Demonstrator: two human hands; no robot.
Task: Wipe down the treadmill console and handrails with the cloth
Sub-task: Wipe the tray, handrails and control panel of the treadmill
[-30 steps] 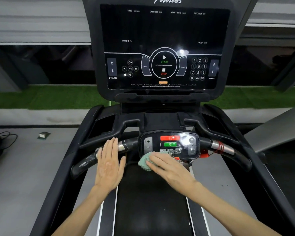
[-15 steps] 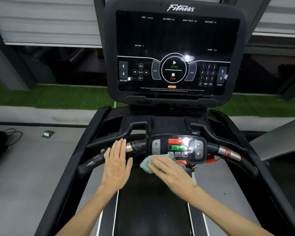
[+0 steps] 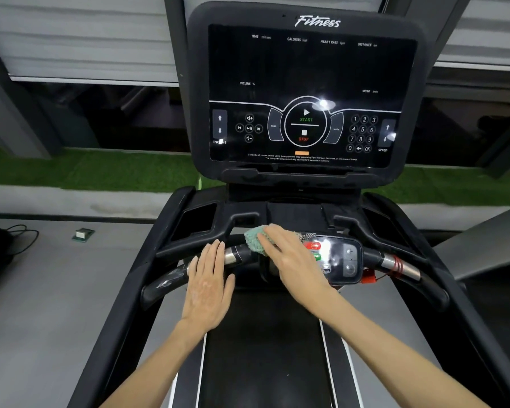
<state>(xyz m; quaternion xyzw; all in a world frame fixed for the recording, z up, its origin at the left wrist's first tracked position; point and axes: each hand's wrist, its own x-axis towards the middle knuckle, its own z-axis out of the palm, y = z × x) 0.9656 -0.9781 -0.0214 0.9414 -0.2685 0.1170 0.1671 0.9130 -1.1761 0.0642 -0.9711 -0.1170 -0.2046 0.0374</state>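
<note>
right hand [image 3: 292,260] and cloth [image 3: 254,239] moved up, onto top left of control panel [image 3: 348,259]

Gym, seen from a treadmill [image 3: 265,363].
Its console [image 3: 306,69] reads "Fitness"; grey floor [image 3: 56,290] and a green turf strip [image 3: 86,169] lie beyond.

Grey floor [image 3: 56,319], treadmill [image 3: 265,363] standing from centre to six o'clock, small box [image 3: 83,234] at nine o'clock, black cable [image 3: 24,234] farther out, green turf strip [image 3: 86,169] behind.

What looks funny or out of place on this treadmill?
A red cord is wound around the right handrail's metal grip, its red clip hanging beside the small control panel. A little box lies alone on the floor at left. Nothing looks broken or spilled.
</note>
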